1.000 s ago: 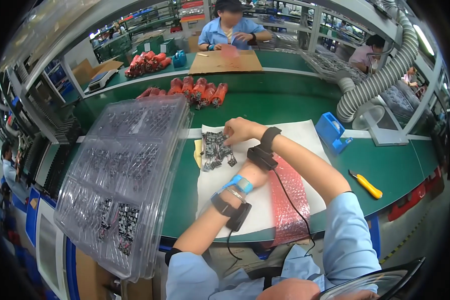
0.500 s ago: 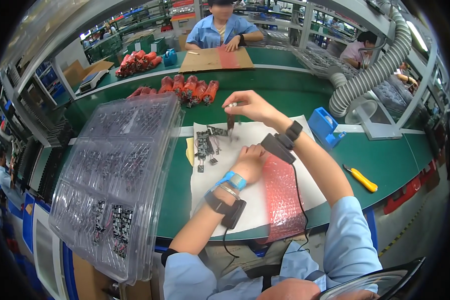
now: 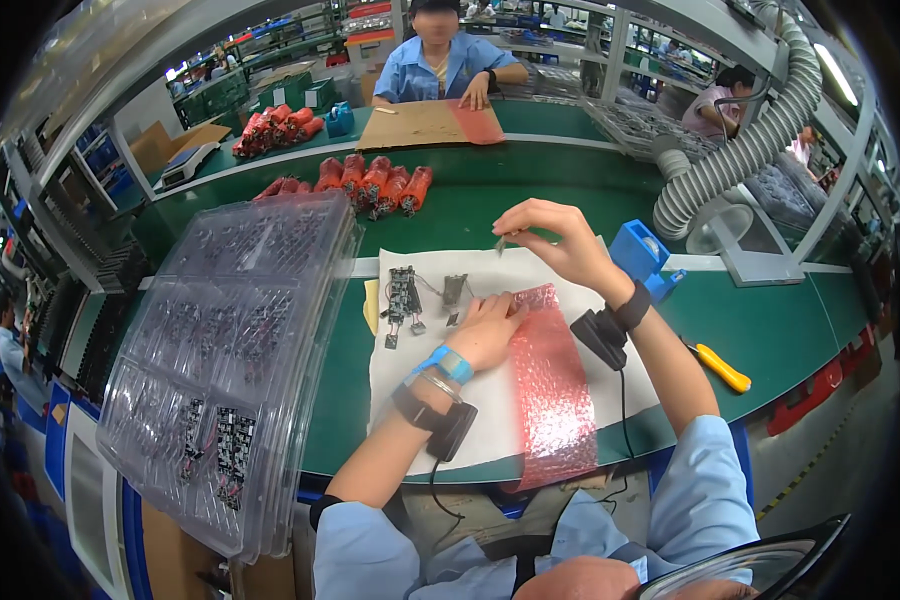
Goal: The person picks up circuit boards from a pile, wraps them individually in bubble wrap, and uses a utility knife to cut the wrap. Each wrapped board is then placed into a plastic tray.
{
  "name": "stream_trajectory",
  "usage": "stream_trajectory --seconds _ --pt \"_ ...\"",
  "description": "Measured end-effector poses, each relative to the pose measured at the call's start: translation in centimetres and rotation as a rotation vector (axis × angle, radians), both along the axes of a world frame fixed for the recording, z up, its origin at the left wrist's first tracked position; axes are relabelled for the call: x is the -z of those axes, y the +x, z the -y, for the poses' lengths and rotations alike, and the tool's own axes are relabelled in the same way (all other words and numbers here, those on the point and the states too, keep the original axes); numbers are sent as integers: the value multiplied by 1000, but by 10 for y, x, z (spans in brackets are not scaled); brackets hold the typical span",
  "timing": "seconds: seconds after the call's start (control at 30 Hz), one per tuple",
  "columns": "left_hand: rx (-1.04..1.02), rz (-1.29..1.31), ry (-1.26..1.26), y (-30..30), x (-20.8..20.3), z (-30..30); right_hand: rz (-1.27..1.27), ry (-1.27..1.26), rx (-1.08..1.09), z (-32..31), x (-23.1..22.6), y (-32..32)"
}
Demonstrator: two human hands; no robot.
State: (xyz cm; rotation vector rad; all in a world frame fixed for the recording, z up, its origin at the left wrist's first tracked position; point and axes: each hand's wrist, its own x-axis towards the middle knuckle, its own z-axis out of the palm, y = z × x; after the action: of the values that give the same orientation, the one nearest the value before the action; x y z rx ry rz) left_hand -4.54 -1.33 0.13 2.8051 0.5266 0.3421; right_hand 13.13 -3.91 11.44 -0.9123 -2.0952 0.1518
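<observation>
My left hand (image 3: 482,332) lies on the white sheet (image 3: 445,425), fingers stretched out, their tips at the upper end of a strip of red bubble wrap (image 3: 555,385). Above the sheet's far part, my right hand (image 3: 550,238) is raised in a pinch on a small greyish piece (image 3: 501,243), too small to name. One circuit board (image 3: 402,295) with wires and small end pieces rests at the sheet's left. Between it and my left hand is another board (image 3: 454,289), its wires partly visible.
Clear plastic trays (image 3: 240,330) holding circuit boards are stacked at left. Red-wrapped bundles (image 3: 375,182) lie beyond. A blue tape dispenser (image 3: 638,255) and yellow-handled cutters (image 3: 722,368) are at right. Across the bench, a co-worker's hand (image 3: 478,92) rests by cardboard (image 3: 410,122).
My right hand has moved right, away from the boards. The blurred dark piece under it no longer hangs there; a board now shows lying on the sheet. My left hand has shifted slightly left.
</observation>
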Motion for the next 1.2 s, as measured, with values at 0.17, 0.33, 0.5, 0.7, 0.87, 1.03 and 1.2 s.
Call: stream_trajectory --seconds 0.17,0.33,0.5,0.7,0.87,1.03,1.2 --pt "18 42 23 -1 1 -3 36 52 229 10 -7 -2" --pt "31 -3 32 -2 2 -1 -115 -444 353 19 18 59" --pt "21 -21 40 -1 -3 1 -24 -620 370 16 72 107" --pt "20 6 40 -4 -2 1 87 -334 605 38 103 96" --pt "12 -14 9 -3 -6 2 241 -268 843 68 95 77" --pt "4 -29 -14 -5 -8 2 273 -335 801 73 91 82" --pt "-1 -35 -22 -2 -7 3 230 -346 720 69 92 83"
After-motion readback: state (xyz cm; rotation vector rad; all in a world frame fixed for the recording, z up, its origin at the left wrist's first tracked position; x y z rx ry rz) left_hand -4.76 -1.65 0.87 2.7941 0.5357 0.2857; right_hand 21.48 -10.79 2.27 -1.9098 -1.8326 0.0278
